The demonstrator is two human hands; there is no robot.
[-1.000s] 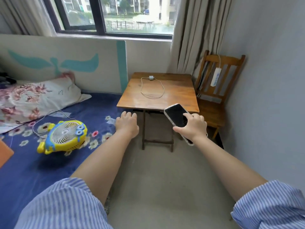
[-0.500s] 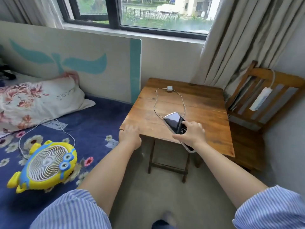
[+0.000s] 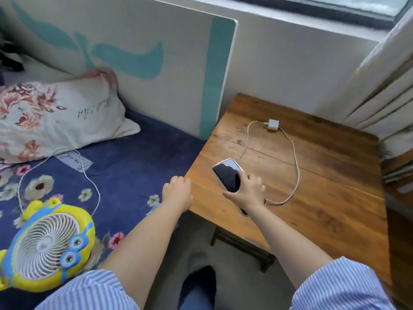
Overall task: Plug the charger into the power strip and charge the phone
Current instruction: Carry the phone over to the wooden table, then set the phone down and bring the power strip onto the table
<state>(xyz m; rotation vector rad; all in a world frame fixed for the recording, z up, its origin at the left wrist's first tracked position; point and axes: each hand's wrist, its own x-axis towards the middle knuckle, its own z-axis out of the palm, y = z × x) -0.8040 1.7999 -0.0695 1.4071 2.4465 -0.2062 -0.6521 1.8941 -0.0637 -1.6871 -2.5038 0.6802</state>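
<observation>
My right hand [image 3: 248,193] holds a phone [image 3: 228,176] with a dark screen over the near left part of the wooden table [image 3: 324,198]. A white charger plug [image 3: 273,124] lies at the back of the table. Its white cable [image 3: 296,166] loops forward across the wood to a spot beside my right hand. My left hand [image 3: 177,192] is loosely curled with nothing in it, at the table's left corner. The power strip is out of view.
A bed with a blue flowered sheet [image 3: 125,162] lies left of the table, with a flowered pillow [image 3: 55,117] and a yellow toy fan [image 3: 47,245] with its own cable. Curtains [image 3: 384,92] hang at right, above a wooden chair's edge [image 3: 400,171].
The view has come closer to the table and tilted down. My right hand has carried the phone over the tabletop. The chair back with the power strip has left the view.
</observation>
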